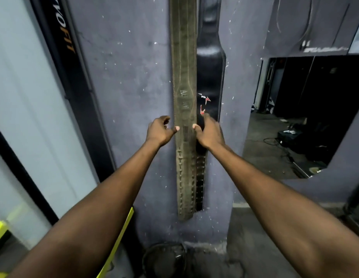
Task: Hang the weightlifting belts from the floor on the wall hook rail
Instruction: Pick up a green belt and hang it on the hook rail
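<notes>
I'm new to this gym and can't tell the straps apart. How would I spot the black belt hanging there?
Find the grey-blue wall pillar straight ahead, where two long belts hang side by side. The black belt is the right one, partly tucked behind the olive-brown belt, with the right hand touching it. Unlike its faded, stitched neighbour, it is glossy black with a small red and white logo.

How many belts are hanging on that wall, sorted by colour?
Olive-brown belt: 1, in front, with the left hand and right hand at its edges
Black belt: 1, partly hidden behind it
Total: 2
</notes>
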